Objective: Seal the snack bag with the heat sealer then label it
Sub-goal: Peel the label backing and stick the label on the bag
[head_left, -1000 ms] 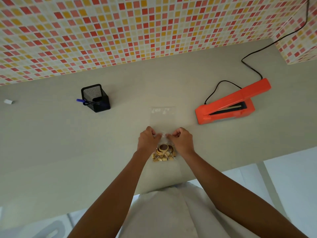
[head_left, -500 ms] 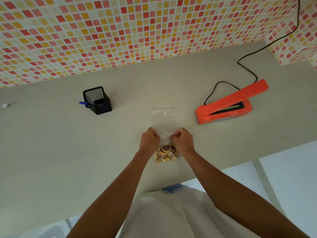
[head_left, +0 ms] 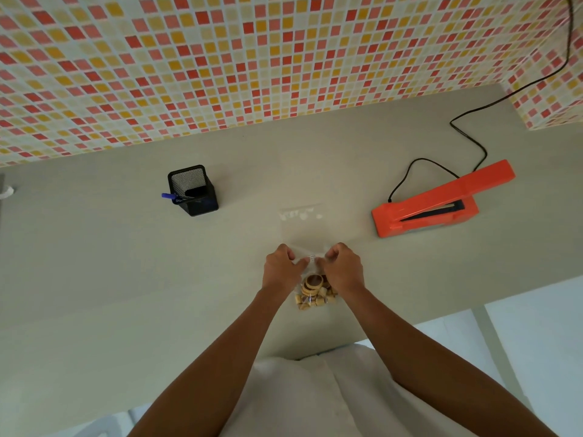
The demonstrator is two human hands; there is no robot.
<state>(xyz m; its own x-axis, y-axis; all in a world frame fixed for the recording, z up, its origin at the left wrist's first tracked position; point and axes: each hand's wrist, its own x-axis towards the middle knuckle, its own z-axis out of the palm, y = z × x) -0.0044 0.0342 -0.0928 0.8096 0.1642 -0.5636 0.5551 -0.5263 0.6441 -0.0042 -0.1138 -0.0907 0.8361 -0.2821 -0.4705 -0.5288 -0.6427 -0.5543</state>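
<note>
Warm mosaic wall over a plain beige table

Wall [head_left: 220,58] tiled in small red, orange, yellow and white squares; table [head_left: 94,263] flat grey-beige; sealer [head_left: 438,203] bright orange-red with a black cord [head_left: 473,138]; mesh pen holder [head_left: 193,190] black, pen [head_left: 168,196] blue; bag [head_left: 303,228] clear, its snacks [head_left: 314,291] tan and brown

The person is wearing a plain white cloth garment [head_left: 303,402]; both forearms are showing bare, with no sleeves.

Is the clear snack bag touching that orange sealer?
Apart. The head view shows bare table between the snack bag and the orange sealer.
</note>
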